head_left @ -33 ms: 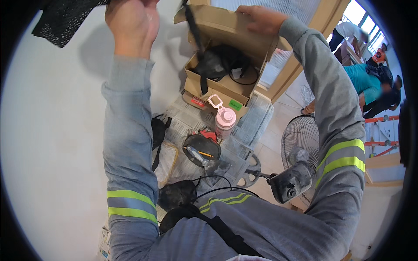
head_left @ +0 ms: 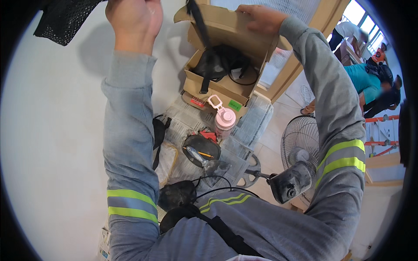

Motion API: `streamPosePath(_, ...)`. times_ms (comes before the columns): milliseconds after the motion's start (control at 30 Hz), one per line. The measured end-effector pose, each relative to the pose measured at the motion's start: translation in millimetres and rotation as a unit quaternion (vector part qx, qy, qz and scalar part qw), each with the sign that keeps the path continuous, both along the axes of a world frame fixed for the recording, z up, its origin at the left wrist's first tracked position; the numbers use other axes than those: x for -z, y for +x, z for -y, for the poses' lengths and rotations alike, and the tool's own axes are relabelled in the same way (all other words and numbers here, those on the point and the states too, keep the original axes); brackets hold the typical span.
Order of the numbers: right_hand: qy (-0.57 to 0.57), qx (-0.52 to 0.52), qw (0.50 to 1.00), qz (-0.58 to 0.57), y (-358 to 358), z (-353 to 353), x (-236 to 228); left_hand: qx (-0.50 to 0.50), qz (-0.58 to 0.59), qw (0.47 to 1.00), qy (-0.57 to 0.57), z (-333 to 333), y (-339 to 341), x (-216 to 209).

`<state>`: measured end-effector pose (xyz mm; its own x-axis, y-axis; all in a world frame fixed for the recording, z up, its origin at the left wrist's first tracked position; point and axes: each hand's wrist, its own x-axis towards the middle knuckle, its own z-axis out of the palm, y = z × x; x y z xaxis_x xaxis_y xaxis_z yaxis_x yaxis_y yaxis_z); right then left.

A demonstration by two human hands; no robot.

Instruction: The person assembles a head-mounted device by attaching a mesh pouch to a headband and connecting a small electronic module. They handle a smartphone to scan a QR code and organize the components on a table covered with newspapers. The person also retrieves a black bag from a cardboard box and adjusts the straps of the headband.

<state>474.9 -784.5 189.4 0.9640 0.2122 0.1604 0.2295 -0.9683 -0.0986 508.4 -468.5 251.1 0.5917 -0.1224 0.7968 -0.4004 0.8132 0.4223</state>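
Raised at the top edge, my left hand (head_left: 134, 21) is closed, its fingers partly cut off by the frame. From it a piece of black mesh fabric (head_left: 69, 21) spreads out to the left against the wall. A black strap (head_left: 199, 24) dangles to its right, in front of an open cardboard box (head_left: 224, 92); where it joins is out of view. My right hand (head_left: 264, 19) grips the edge of the box's raised lid (head_left: 226, 21). Inside the box lie a dark bundle (head_left: 222, 63) and a black cable (head_left: 244, 81).
A pink bottle (head_left: 224, 119) stands before the box on newspaper (head_left: 257, 117). Nearer are a black pouch (head_left: 198, 145) with a pencil and a dusty black item (head_left: 177, 195). A fan (head_left: 300, 148) stands right. Several people (head_left: 363, 80) work beyond, near an orange ladder (head_left: 383, 143).
The dangling strap has swung slightly to the right. The mesh fabric has shifted a little with my left hand; my right hand stays on the lid.
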Motion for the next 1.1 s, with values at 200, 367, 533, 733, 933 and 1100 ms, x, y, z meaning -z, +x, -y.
streamPosePath(200,0.023,0.05,0.997,-0.049,-4,1,-15,-0.17,-0.055,0.983,-0.041,44,73,87)
streamPosePath(367,0.001,0.032,0.999,-0.039,8,-22,-24,-0.371,0.438,0.683,0.452,45,93,299)
streamPosePath(533,-0.001,0.014,0.999,-0.04,4,4,-6,-0.402,0.236,0.586,0.663,108,44,259)
streamPosePath(733,0.029,0.063,0.996,-0.05,-13,-15,-21,-0.464,0.285,0.547,0.636,120,68,264)
streamPosePath(933,0.025,0.01,0.999,-0.032,-7,-11,-1,-0.263,0.401,0.533,0.697,61,85,281)
streamPosePath(1100,0.013,0.028,0.999,-0.03,-12,3,8,-0.052,0.303,0.344,0.887,10,31,196)
